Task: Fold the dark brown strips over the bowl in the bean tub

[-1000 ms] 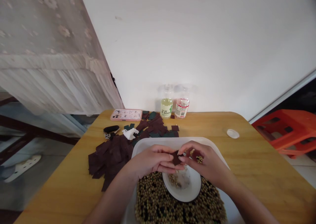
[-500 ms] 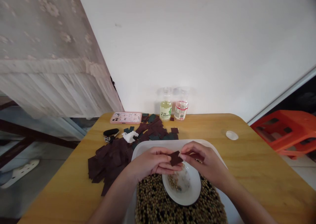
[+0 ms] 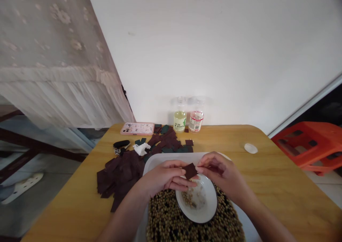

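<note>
Between my two hands is a small dark brown square [image 3: 190, 171], thin like cloth or paper. My left hand [image 3: 171, 176] pinches its left edge between thumb and fingers, the other fingers stretched beneath it. At its right edge, the thumb and fingertips of my right hand [image 3: 217, 172] are pressed together. Below them a white bowl [image 3: 207, 211] holds some small tan beads and something whitish, hard to make out. The bowl rests on a bed of many tan-brown beads [image 3: 171, 220] in a white tray [image 3: 156, 156].
On the wooden table [image 3: 267, 178], dark brown squares [image 3: 124, 172] lie piled to the left. Behind are a crumpled tissue [image 3: 141, 148], keys [image 3: 121, 144], a phone [image 3: 137, 128], a yellow-green bottle [image 3: 180, 119] and a clear bottle [image 3: 196, 121]. A clear lid [image 3: 250, 148] lies right; an orange stool [image 3: 310, 146] stands beyond.
The view has shifted slightly. My left fingers have moved a little under the brown square, and both hands keep hold at its edges.
</note>
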`<state>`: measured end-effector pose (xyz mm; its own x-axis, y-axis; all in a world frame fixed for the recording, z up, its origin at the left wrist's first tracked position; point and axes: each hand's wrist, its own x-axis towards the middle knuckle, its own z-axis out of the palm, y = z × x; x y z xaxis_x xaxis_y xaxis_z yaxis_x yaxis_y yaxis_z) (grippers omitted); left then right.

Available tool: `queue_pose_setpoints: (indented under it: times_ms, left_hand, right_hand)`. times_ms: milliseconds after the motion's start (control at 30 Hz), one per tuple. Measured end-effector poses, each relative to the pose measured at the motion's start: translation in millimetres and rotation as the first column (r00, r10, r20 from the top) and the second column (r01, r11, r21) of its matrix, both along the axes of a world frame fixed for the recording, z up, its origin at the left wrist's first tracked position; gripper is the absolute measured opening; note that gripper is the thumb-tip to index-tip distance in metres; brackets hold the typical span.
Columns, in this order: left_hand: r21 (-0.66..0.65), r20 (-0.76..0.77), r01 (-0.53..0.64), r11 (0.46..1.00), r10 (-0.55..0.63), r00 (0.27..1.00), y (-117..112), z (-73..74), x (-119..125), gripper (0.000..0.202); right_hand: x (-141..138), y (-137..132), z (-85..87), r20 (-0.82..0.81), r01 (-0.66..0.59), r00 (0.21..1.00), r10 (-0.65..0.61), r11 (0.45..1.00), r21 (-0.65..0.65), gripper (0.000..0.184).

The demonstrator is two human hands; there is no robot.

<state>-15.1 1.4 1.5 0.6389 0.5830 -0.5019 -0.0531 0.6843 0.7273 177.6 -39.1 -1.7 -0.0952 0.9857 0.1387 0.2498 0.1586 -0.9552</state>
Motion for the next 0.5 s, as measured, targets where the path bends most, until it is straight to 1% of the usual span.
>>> queue_pose_setpoints:
  times_ms: [167, 267, 367, 433, 500]
  left_hand:
    - [-0.005, 0.040, -0.051, 0.999, 0.051, 0.998, -9.7, 9.0, 5.2, 0.027]
    - [0.005, 0.077, -0.054, 0.999, 0.054, 0.996, -17.6, 12.2, 9.3, 0.025]
    - [-0.006, 0.119, -0.059, 0.998, 0.059, 0.991, -21.9, 10.6, 12.3, 0.021]
    - [-0.015, 0.137, -0.079, 0.997, 0.080, 0.987, -22.4, 8.5, 13.2, 0.021]
    - [-0.020, 0.142, -0.103, 0.994, 0.105, 0.984, -21.6, 6.8, 13.4, 0.022]
  right_hand:
    - [-1.2, -3.3, 7.1, 0.171, -0.013, 0.985, -0.009, 0.992, 0.126, 0.010]
    - [-1.2, -4.8, 7.7, 0.218, -0.012, 0.975, -0.035, 0.978, 0.209, 0.008]
    - [-0.9, -5.8, 7.8, 0.232, -0.006, 0.970, -0.077, 0.942, 0.336, 0.009]
    - [-0.8, -6.4, 8.9, 0.234, -0.034, 0.969, -0.074, 0.904, 0.427, 0.010]
    - [-1.2, -6.8, 10.6, 0.234, -0.066, 0.970, -0.056, 0.873, 0.483, 0.010]
